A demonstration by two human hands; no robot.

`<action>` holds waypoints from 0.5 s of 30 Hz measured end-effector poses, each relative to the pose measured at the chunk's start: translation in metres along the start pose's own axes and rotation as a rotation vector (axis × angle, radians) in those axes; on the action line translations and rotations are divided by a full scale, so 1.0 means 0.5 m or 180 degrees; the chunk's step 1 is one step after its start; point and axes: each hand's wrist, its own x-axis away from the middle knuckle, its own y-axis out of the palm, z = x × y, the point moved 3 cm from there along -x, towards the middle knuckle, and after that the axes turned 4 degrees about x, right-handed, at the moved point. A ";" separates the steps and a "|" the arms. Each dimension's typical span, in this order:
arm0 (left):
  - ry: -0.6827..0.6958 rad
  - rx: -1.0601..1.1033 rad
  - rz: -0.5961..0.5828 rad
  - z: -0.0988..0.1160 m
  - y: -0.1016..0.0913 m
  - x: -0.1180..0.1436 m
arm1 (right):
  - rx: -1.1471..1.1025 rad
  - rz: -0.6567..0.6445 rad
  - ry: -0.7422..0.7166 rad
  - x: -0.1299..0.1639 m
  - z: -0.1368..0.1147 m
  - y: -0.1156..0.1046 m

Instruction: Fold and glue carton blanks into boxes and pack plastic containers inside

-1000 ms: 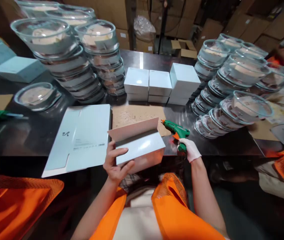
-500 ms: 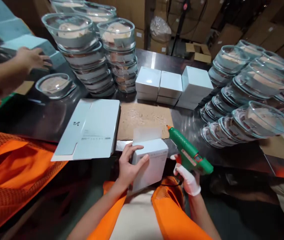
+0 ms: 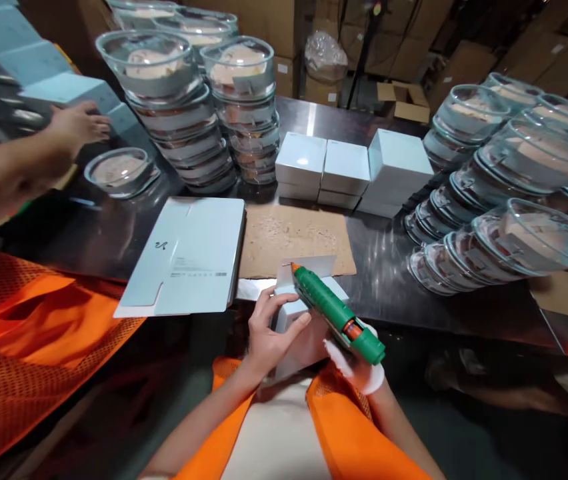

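Observation:
My left hand [image 3: 273, 337] grips the left side of a small white box [image 3: 307, 343], its thumb on the near face and its fingers over the top edge. A flap [image 3: 321, 265] stands up along the box's far side. In my right hand [image 3: 359, 373], which wears a white partial glove, is a green glue gun [image 3: 334, 307]. The gun lies slantwise above the box, and its orange nozzle is at the flap's left part. The trigger fingers are mostly hidden behind the gun. A glue-spotted cardboard sheet [image 3: 294, 230] lies just beyond the box.
Flat white box blanks [image 3: 199, 257] are stacked left of the cardboard. Finished white boxes [image 3: 347, 163] stand behind it. Stacked clear round containers rise at the left [image 3: 164, 107] and right [image 3: 494, 233]. At far left, another person's hand [image 3: 81, 127] reaches near pale blue boxes [image 3: 64, 87].
The glue gun in my right hand has moved left from beside the box, its nozzle now at the flap. My left hand still holds the box. The other person's hand has shifted slightly.

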 end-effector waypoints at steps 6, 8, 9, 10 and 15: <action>-0.0094 0.0002 -0.0049 0.001 -0.006 -0.002 | 0.0106 0.0379 0.0475 0.012 0.022 -0.037; -0.0141 0.0011 -0.0066 0.000 -0.008 -0.002 | -0.0105 0.0588 0.0861 0.025 0.049 -0.042; -0.0167 0.0031 -0.0070 -0.001 -0.010 -0.001 | -0.0210 0.0685 0.1041 0.031 0.062 -0.044; -0.0196 0.0057 -0.0073 -0.003 -0.012 0.000 | -0.0302 0.0780 0.1189 0.037 0.073 -0.047; -0.0571 0.0141 0.0031 -0.020 -0.030 0.013 | -0.0751 0.1304 0.1582 0.009 0.096 -0.077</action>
